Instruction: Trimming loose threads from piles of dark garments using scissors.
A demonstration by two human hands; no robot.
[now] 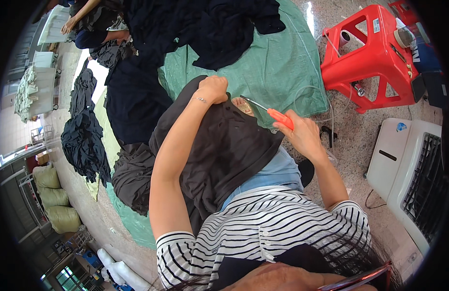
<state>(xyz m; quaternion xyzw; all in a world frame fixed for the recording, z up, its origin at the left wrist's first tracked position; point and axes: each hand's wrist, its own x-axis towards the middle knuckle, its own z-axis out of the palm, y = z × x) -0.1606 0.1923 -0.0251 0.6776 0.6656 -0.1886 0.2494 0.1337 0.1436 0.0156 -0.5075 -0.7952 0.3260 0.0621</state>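
Glasses (366,277) sit nearest, at right. Across blue jeans (278,169) lies a dark brown cloth (219,150); the left hand (213,90) clenches its far edge; the right hand (302,133), farther right, grasps an orange-handled tool (281,118) pointing far left.

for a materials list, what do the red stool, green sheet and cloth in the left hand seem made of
Stool: probably moulded plastic, slightly glossy; smooth, one-piece form. Sheet: perhaps woven plastic; slight sheen, sharp creases. Cloth: likely soft fabric, matte, draping loosely; fibre unclear.
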